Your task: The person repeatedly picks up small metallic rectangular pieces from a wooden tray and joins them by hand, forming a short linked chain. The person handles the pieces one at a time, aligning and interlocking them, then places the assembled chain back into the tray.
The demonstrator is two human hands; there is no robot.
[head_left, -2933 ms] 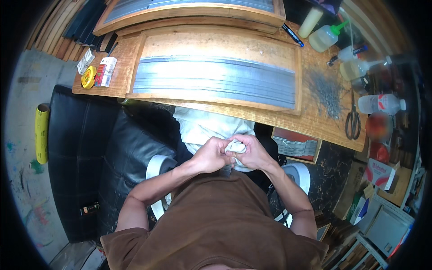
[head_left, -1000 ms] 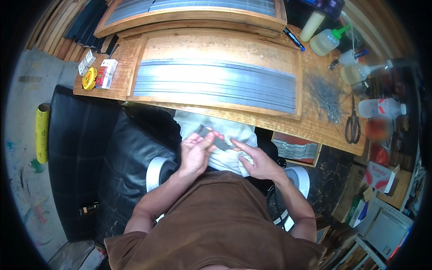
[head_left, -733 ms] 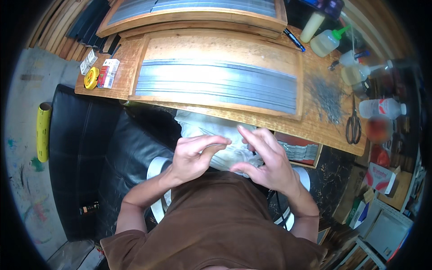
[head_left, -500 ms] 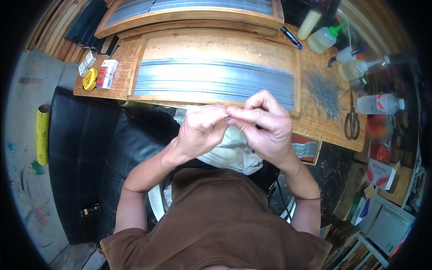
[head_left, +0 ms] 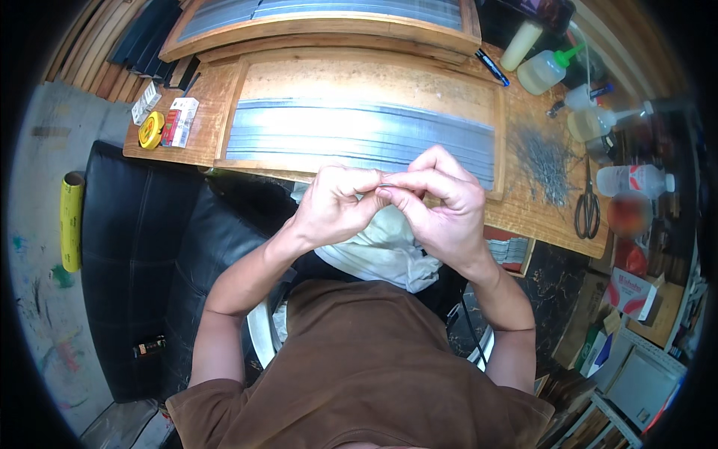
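My left hand [head_left: 335, 206] and my right hand [head_left: 443, 208] meet fingertip to fingertip just in front of the table edge. Between their pinched thumbs and forefingers shows a short piece of a thin dark strip [head_left: 387, 185]; the fingers cover most of it. Beyond the hands lies a shallow wooden tray [head_left: 230, 120] with long, shiny grey metal strips [head_left: 299, 131] side by side in it. A whitish cloth [head_left: 389, 254] hangs or rests below my hands, over the lap. To the right of the tray spreads a pile of thin grey metal slivers [head_left: 544, 161].
A second wooden tray [head_left: 329, 30] stands behind. Black scissors [head_left: 587, 209], a green-capped bottle [head_left: 542, 71], a clear bottle [head_left: 632, 181] and a marker [head_left: 492, 67] are at the right. A yellow tape measure [head_left: 151, 130] and small boxes [head_left: 179, 123] sit left, above a black seat [head_left: 131, 262].
The fingers have shifted slightly, with the left hand more closed and the right thumb lower. The thin strip between the fingertips shows a little more. The view has moved slightly.
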